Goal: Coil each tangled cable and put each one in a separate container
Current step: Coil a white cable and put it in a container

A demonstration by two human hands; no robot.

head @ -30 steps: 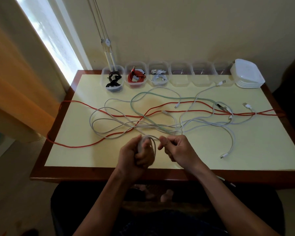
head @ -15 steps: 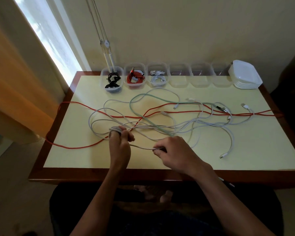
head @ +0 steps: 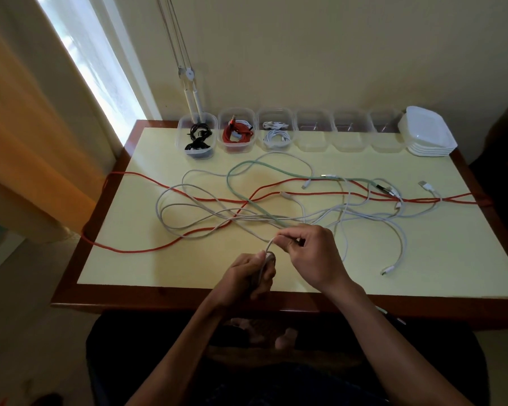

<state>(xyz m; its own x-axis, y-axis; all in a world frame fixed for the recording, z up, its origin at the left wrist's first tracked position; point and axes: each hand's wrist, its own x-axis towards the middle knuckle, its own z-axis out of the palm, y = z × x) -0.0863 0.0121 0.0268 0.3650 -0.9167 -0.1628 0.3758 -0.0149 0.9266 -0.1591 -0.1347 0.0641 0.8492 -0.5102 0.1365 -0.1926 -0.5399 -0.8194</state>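
Cables are lying in a big tangle on a pale yellow table (head: pixel 467 259) with a dark red-brown edge. A long red cable (head: pixel 147 249) is running from the left edge to the right edge, a pale green cable (head: pixel 276 165) is looping near the back, and white and grey cables are crossing over both. Six clear containers (head: pixel 314 133) are sitting in a row at the back by the cream wall. The three on the left are holding a black coil (head: pixel 198 139), a red coil (head: pixel 236 133) and a white coil (head: pixel 276 134). A stack of white lids (head: pixel 428 133) is sitting at the right end. An orange curtain (head: pixel 21 127) is hanging at the left by a bright window.

The left hand (head: pixel 248 278) is gripping a small coil of grey cable (head: pixel 269 247) at the near edge (fingers curled round it). The right hand (head: pixel 313 254) is pinching the same cable just above, lifting a short loop between both hands.
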